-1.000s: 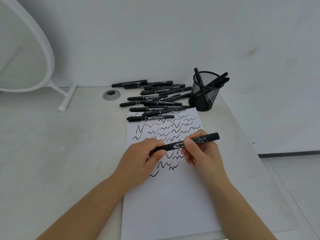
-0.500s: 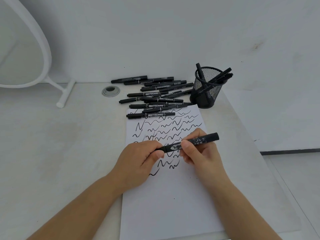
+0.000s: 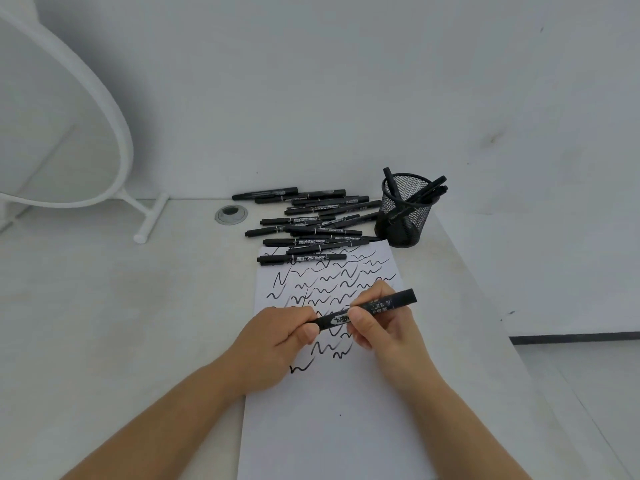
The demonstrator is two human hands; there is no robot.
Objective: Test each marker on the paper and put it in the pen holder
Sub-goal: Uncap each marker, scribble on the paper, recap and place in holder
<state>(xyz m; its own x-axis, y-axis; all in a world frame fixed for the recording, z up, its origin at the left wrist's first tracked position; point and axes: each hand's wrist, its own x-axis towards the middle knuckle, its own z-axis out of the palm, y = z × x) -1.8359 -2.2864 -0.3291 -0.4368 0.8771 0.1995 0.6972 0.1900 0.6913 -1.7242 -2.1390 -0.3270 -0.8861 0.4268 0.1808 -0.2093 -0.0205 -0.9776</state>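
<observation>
A black marker lies almost level above the white paper, which carries several black squiggles. My right hand grips the marker's middle. My left hand closes on its left end, which is hidden under the fingers. Whether a cap is on that end cannot be told. A pile of several black markers lies beyond the paper's far edge. The black mesh pen holder stands at the back right with a few markers inside.
A white-framed mirror on a stand leans at the back left. A round metal cable grommet sits in the desk near the wall. The desk's right edge runs close to the paper and pen holder.
Both hands keep their hold on the marker over the paper. The view has tilted up a little, so hands, paper and holder sit lower in the frame.
</observation>
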